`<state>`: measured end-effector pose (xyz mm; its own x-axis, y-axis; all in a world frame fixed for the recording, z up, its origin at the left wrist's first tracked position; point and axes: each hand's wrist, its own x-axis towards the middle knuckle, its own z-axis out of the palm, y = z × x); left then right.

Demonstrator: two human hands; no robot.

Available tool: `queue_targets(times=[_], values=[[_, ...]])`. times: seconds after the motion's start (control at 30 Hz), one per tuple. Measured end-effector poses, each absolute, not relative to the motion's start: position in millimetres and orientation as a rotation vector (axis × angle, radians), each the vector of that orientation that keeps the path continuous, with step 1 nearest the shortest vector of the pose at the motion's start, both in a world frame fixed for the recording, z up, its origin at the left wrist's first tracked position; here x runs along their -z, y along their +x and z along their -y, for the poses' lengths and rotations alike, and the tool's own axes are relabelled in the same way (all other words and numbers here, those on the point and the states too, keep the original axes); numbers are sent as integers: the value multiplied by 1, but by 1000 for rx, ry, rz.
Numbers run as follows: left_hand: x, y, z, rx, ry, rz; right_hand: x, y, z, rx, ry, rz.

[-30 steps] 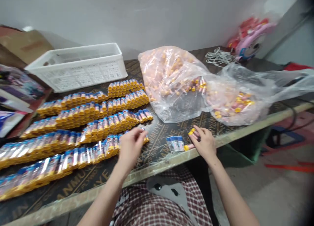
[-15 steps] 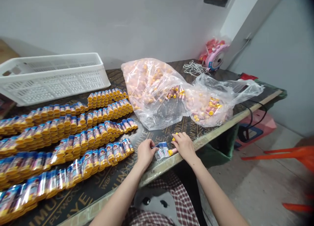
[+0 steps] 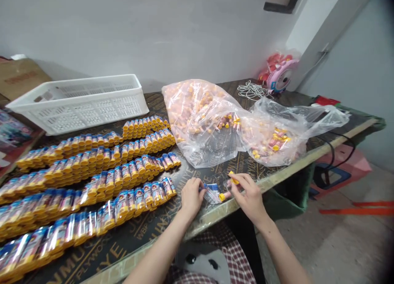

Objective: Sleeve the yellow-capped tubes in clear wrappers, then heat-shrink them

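At the near table edge, my left hand (image 3: 191,197) is closed, its fingertips pinching the blue-printed end of a clear plastic sleeve (image 3: 212,193). My right hand (image 3: 250,198) has thumb and fingers closed on a small pink tube with a yellow end (image 3: 233,178), partly hidden by the fingers. Between the hands another pink tube with a yellow cap (image 3: 223,196) lies on the table, touching or very near the sleeve. To the left, wrapped tubes with blue tops and yellow bottoms (image 3: 147,193) are stacked in several long rows.
Behind my hands lies a large clear bag (image 3: 197,107) of pink and yellow tubes, its open part (image 3: 277,140) spread to the right. A white plastic basket (image 3: 92,111) stands behind the rows. White cord (image 3: 252,90) and a pink fan (image 3: 280,76) sit at the back right.
The view has shifted left, so everything appears further right. My right hand has turned and its fingers have closed in on the yellow-ended tube. The left hand stays at the sleeve.
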<state>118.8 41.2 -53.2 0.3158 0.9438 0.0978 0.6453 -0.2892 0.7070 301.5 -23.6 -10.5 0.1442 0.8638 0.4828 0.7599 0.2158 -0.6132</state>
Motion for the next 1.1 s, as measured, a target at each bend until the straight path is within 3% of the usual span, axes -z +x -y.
queue_targets(times=[0.2,0.47,0.8,1.1], values=[[44,118,-43,-1021,1435,-1282,6,278,60,-296,-1431,1284],[23,107,-32,-972,561,-1025,12,258,86,-225,-1441,1268],[12,103,-24,-1037,482,-1082,8,244,86,-83,-1378,1441],[2,101,-7,-922,734,-870,17,237,81,-419,-1324,1533]])
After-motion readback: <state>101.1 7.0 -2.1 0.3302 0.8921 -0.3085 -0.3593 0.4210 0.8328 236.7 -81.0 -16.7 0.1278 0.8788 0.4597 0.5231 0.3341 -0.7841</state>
